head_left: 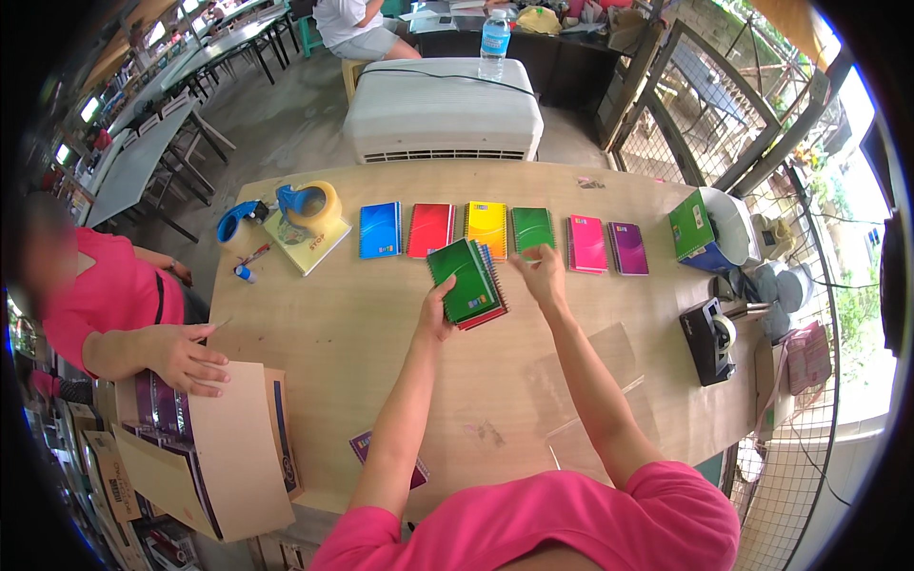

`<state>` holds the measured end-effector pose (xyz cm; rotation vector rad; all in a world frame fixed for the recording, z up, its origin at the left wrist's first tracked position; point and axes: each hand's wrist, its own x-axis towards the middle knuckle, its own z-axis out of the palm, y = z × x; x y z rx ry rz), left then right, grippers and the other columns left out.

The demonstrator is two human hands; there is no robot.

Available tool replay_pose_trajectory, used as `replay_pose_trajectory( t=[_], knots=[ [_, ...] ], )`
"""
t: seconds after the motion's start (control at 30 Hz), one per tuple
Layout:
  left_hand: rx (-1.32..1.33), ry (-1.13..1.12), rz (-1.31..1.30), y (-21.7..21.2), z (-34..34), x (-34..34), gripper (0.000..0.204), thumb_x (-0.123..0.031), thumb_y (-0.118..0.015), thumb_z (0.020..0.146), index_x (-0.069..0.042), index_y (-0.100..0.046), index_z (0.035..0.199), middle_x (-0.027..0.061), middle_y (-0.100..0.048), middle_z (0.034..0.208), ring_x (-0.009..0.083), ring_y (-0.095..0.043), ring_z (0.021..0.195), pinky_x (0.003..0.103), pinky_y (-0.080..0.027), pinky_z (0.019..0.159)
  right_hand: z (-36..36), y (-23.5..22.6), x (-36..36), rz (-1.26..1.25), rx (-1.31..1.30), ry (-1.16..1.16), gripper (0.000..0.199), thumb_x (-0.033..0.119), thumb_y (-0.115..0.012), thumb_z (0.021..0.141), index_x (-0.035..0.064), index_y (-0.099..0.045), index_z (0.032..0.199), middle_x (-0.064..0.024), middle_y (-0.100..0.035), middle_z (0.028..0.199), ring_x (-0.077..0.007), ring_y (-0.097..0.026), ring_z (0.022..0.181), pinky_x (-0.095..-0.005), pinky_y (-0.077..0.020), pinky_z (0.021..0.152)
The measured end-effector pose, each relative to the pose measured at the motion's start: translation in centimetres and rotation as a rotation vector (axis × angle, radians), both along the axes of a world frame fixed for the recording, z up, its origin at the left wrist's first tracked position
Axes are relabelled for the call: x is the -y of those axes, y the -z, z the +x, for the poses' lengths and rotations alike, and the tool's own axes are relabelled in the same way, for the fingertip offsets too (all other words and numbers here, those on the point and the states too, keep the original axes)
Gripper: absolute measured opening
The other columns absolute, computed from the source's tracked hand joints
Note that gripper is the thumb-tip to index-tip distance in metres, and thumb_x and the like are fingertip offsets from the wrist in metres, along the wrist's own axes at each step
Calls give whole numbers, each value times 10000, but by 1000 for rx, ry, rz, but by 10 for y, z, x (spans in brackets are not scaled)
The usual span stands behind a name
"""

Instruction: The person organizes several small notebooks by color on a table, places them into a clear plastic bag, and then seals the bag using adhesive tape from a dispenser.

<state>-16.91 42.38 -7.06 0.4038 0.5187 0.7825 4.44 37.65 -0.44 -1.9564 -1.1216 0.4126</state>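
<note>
My left hand (439, 309) grips a stack of small spiral notebooks above the table. A green notebook (462, 283) lies on top, with blue and red edges showing beneath. Just right of the stack, my right hand (541, 278) hovers with bent fingers slightly apart, and I see nothing in it. Its fingertips overlap the near edge of a green notebook (532, 230) in a row on the table. The row also has blue (381, 230), red (431, 230), yellow (486, 226), pink (587, 244) and purple (629, 248) notebooks. Another purple notebook (419, 473) is partly hidden under my left forearm.
Tape rolls on dispensers (309, 207) and a yellow pad (297, 249) occupy the far left. A co-worker's hand (188, 360) rests on an open carton (238, 452). Clear plastic sheets (595, 381) lie by my right forearm. Rightward are a black tape dispenser (706, 343) and a green-blue box (703, 231).
</note>
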Motion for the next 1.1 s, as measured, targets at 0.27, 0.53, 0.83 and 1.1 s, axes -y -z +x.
replay_pose_trajectory(
  t=[0.27,0.53,0.83,1.1],
  knots=[
    [-57,-79,-20,19,-19,-12,461,-220,-671,919,-23,-519,1307,99,-641,1187,220,-643,1063,379,-539,912,-18,39,-94,-382,435,194,390,316,-793,768,7,-680,977,-232,-626,1071,-387,-567,1104,-426,-499,919],
    [-195,-33,80,15,-22,-15,539,-214,-704,900,-44,-467,1353,99,-612,1222,234,-621,1086,384,-531,914,64,18,-59,123,-197,-81,296,77,-767,756,12,-675,1030,-125,-707,814,-201,-665,685,-336,-525,626],
    [86,-16,-31,8,42,27,557,-295,-642,946,-49,-423,1395,112,-599,1267,246,-617,1126,402,-524,950,19,-21,-5,-16,-116,-76,305,207,-829,671,16,-671,847,-134,-666,773,-281,-664,721,-372,-536,663],
    [-77,28,-43,14,56,27,448,-145,-646,907,-22,-506,1314,107,-634,1204,250,-637,1080,390,-525,924,110,23,15,-165,264,452,322,271,-736,826,57,-642,1047,-225,-567,1225,-398,-532,1127,-480,-474,876]
  ],
)
